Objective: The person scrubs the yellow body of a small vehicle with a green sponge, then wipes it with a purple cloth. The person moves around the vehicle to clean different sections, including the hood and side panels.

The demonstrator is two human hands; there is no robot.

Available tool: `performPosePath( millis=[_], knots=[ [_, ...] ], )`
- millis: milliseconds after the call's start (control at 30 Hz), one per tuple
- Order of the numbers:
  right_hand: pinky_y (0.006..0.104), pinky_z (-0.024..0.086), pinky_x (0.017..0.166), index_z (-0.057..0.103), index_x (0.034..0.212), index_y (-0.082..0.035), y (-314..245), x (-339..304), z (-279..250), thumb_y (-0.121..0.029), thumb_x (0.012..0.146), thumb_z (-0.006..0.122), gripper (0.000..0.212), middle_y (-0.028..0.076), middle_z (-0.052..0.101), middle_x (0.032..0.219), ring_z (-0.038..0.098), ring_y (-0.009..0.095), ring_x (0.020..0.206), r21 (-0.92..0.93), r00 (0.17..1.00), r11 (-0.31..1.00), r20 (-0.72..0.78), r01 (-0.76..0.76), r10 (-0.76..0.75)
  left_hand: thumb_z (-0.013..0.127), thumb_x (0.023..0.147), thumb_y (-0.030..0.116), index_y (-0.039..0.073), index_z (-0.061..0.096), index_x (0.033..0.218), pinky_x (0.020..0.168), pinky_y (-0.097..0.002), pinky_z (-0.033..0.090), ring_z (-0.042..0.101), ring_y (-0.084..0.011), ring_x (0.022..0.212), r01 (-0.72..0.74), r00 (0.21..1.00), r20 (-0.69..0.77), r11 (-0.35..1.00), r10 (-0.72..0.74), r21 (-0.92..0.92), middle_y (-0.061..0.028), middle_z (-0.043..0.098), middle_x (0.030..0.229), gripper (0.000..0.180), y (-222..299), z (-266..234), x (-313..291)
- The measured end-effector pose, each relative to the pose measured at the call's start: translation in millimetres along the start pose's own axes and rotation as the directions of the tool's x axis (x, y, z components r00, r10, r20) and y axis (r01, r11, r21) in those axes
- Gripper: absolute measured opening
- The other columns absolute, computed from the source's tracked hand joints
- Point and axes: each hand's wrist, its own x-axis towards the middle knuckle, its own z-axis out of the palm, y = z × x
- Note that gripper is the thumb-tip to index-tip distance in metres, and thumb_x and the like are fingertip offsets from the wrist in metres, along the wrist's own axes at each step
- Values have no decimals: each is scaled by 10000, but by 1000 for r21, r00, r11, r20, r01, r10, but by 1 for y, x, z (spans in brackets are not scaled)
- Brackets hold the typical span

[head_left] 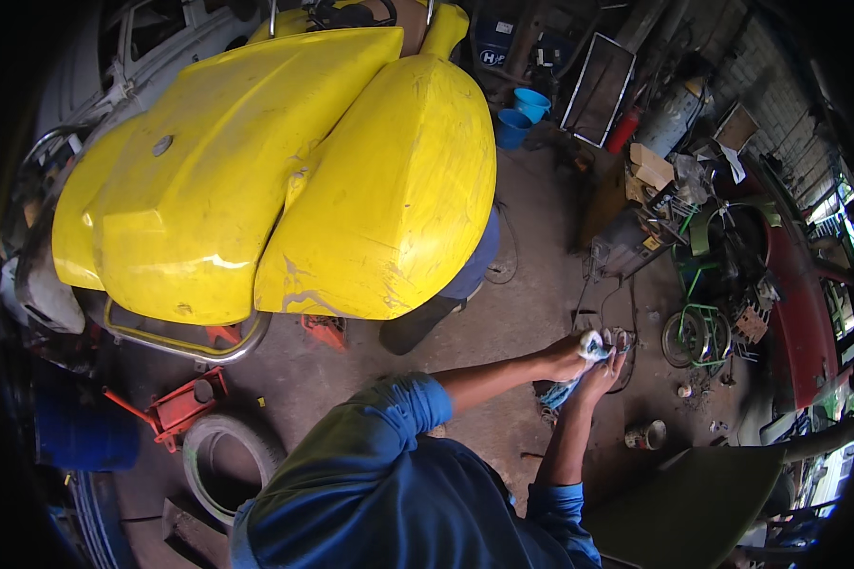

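Observation:
In front of me my left hand (566, 357) is closed on a bunched white and blue rag (593, 347). The rag's blue end (558, 393) hangs down between my wrists. My right hand (600, 376) meets the left at the rag, its fingers bent around a small shiny piece (621, 339) whose kind I cannot make out. Part of the rag is hidden by my fingers. To the left stands a vehicle with a yellow hood (209, 180) and a scuffed yellow fender (380, 209), apart from both hands.
A red floor jack (188, 406) and a tire (197, 465) lie at the left. Thin cables (633, 313) run over the floor beyond my hands. A tin can (647, 435), a green-framed wheel (685, 339) and a red car body (797, 284) are at the right. Blue buckets (513, 129) stand farther back.

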Motion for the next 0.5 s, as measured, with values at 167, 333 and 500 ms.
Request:
performPosePath(
  millis=[167,333,500],
  knots=[
    [385,527,667,474,1147,-59,6,27,-37,-240,948,484,269,163,587,1035,609,275,816,387,912,859,-98,-334,399,609,817,133,67,470,1192,857,-264,396,479,-131,972,190,981,134,851,-141,-489,-50,503,1095,405,-12,-7,-35],
    [252,376,427,485,759,-110,-19,8,-24,-313,961,460,287,5,509,632,468,94,499,134,926,936,-153,-325,344,605,709,39,79,486,1173,852,-268,408,482,-140,957,214,967,10,797,-253,-565,-60,515,1067,481,3,-27,-48],
    [245,333,537,518,777,-49,-8,-4,-4,-277,985,423,323,-12,490,664,403,68,604,-245,987,962,76,-118,140,719,783,228,45,528,1129,784,-262,426,522,-123,895,87,977,-132,874,-169,-477,-46,577,959,435,15,-14,-51]
  ],
)
